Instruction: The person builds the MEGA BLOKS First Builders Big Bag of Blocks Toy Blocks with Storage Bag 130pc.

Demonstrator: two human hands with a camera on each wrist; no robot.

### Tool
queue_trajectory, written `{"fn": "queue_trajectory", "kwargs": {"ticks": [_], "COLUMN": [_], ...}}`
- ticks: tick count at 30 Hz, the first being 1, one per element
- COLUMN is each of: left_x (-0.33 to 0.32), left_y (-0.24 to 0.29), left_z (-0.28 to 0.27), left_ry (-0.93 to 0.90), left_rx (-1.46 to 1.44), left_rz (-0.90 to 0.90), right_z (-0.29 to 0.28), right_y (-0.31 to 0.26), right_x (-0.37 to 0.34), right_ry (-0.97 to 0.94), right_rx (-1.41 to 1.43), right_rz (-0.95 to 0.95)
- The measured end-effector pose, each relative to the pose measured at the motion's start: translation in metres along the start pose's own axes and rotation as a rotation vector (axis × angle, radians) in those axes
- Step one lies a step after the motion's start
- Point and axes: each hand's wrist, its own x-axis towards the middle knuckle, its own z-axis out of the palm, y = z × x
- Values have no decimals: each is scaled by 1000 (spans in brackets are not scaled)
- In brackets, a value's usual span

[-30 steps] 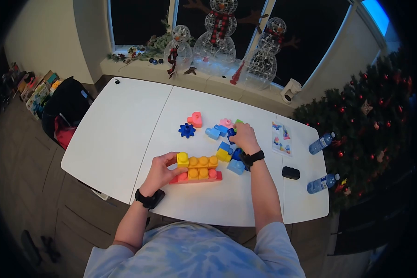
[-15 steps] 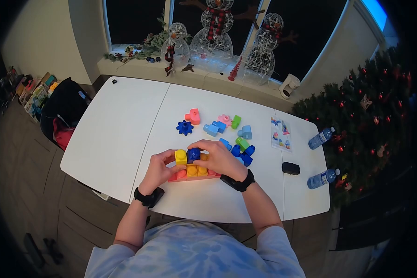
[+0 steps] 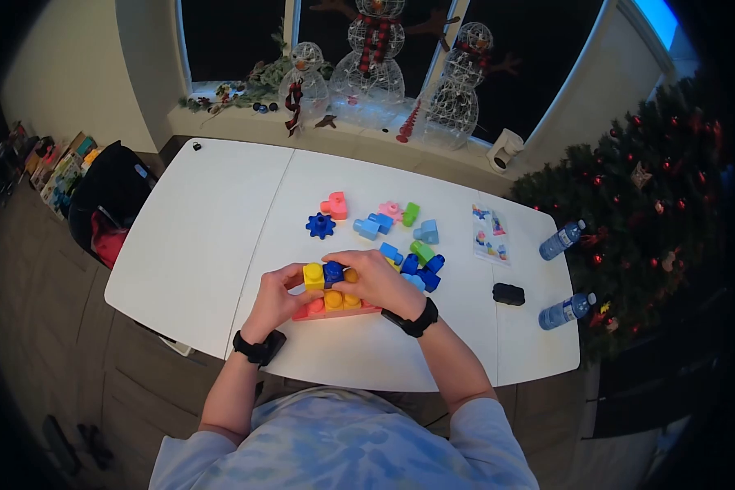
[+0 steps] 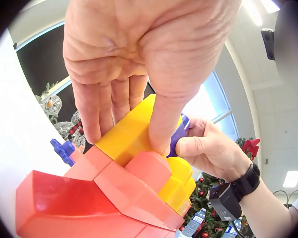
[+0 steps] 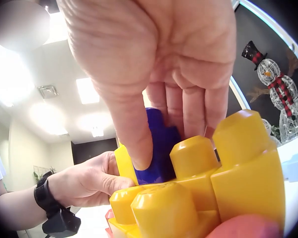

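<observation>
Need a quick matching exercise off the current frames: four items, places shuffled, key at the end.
Items
1. dark blue gear-shaped plastic piece
2. bright yellow plastic block
3. black oblong object
4. dark blue knobbed plastic block

Places
A. left of the nearer bluish plastic bottle, in the head view
B. pinched by the right hand
C. beside a coral-pink plastic block
D. held by the left hand

Pairs: 1-C, 2-D, 3-A, 4-B

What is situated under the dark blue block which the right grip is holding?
An orange-yellow block shows beneath the dark blue block. The underside is covered, so whether it is fully seated cannot be seen.
</observation>
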Motion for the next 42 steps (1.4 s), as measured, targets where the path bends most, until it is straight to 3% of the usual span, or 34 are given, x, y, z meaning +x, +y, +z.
{"fn": "queue_trajectory", "kwargs": {"ticks": [5,7,9,11,14,17,21,29,31,33,34,35,37,42], "left_x": [1,2,2,4,4,7,10,10,11,12,12,12,12,10], "left_y": [-3,-4,0,9,14,15,10,9,8,7,6,6,7,11], "left_z": [1,-1,-3,-3,-2,0,1,1,1,1,1,1,2,0], "left_ry": [45,19,-1,6,32,27,0,-26,-25,-30,-29,-30,-35,-38], "left_rx": [-11,1,17,52,35,20,8,29,24,20,17,13,12,-5], "left_rz": [6,-11,-28,38,66,74,62,29,40,52,51,51,42,5], "right_z": [-16,-43,-66,-78,-67,-53,-36,-60,-65,-58,-50,-41,-28,-15], "right_y": [-2,8,30,56,87,108,120,92,77,50,45,37,22,12], "right_x": [-20,-33,-53,-79,-119,-131,-130,-127,-119,-99,-91,-83,-65,-37], "right_ry": [161,351,424,361,249,292,328,321,334,424,421,426,376,268], "right_rx": [-20,50,-115,-266,-436,-366,-290,-424,-356,162,247,250,153,89], "right_rz": [-47,117,326,488,541,479,540,519,502,484,369,373,169,118]}}
